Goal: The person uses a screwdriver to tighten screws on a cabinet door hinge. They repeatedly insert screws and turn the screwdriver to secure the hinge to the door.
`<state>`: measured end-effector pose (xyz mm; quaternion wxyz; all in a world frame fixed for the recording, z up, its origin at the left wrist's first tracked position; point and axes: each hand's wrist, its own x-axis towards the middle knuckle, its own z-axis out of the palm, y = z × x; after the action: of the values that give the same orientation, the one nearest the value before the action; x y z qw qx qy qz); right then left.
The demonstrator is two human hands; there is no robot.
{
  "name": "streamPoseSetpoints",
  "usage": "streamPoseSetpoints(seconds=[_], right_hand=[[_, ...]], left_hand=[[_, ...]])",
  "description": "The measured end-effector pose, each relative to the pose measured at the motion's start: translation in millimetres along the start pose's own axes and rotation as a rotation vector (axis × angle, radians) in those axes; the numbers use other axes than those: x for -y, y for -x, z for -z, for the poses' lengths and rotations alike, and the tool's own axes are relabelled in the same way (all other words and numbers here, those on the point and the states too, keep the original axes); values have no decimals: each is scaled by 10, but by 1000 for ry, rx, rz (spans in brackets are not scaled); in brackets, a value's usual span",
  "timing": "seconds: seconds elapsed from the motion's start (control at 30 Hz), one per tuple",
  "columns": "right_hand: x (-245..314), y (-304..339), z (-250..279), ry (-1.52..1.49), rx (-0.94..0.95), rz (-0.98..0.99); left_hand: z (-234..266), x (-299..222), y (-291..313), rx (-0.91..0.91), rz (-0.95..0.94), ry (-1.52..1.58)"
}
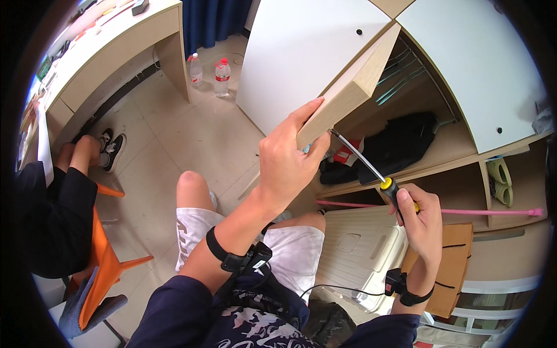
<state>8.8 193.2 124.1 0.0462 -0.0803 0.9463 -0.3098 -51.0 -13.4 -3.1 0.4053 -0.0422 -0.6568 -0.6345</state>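
My left hand [285, 159] grips the lower end of a light wooden board [339, 109], thumb on one side and fingers on the other. The board slants up and away to the right, in front of the wardrobe opening. In my right hand [422, 223] is a screwdriver [361, 154] with a black and yellow handle. Its metal shaft points up and left, and its tip meets the board's lower edge close to my left fingers. What the tip sits in is too small to make out.
White wardrobe doors [307, 52] flank a compartment with hangers [400, 84] and dark clothing [400, 145]. Below are a pink rod [481, 212], a cream suitcase [362, 255], a paper bag [449, 255] and green slippers [500, 182]. Bottles [222, 78] stand behind; another person sits left on an orange chair [103, 261].
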Motion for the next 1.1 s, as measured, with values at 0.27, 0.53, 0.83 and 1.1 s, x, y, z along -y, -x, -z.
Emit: streamPoseSetpoints(seconds=[0.27,0.53,0.83,1.1], right_hand=[[-187,-29,-63,281,-313,437],[-291,-120,-152,452,-485,723],[-257,-81,28,-373,129,43],[-327,-256,72,-972,521,-290]], left_hand=[[0,24,-3,3,-33,-9],[-1,-21,-1,-4,-4,-29],[-16,-12,39,-5,-12,-35],[2,12,15,14,-15,-49]])
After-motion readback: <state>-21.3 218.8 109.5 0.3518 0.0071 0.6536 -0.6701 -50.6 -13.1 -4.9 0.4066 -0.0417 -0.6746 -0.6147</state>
